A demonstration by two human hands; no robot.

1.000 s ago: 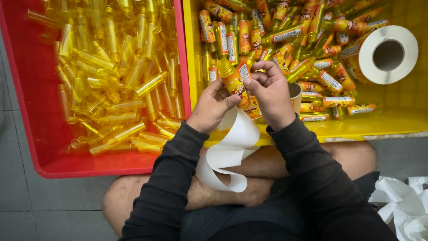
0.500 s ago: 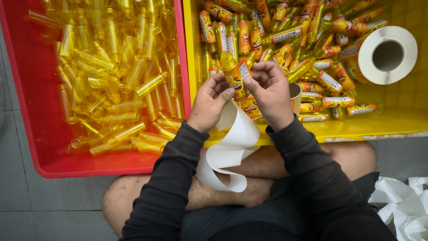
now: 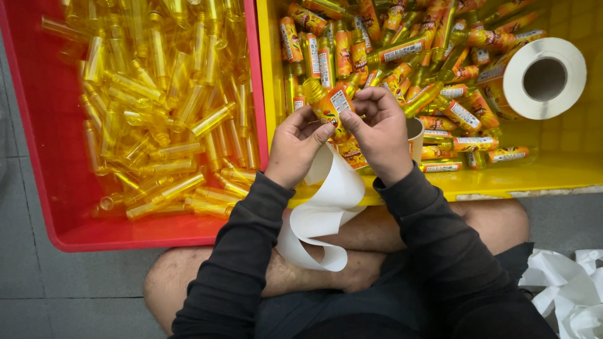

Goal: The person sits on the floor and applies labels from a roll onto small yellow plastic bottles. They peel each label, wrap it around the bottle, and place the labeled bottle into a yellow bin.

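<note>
Over the yellow crate (image 3: 502, 182), left hand (image 3: 295, 147) and right hand (image 3: 380, 129) pinch a small labelled bottle (image 3: 328, 103) between closed fingertips.

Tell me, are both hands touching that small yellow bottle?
Touching. The head view shows the left hand and right hand both pinching the small bottle between their fingertips.

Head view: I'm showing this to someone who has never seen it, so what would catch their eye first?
Two bright crates side by side: a red crate on the left heaped with clear yellow bottles, and a yellow crate on the right holding orange-labelled bottles and a white roll. At centre, the left hand and right hand hold one small bottle between them, while a white paper strip curls down over the person's crossed legs.
</note>
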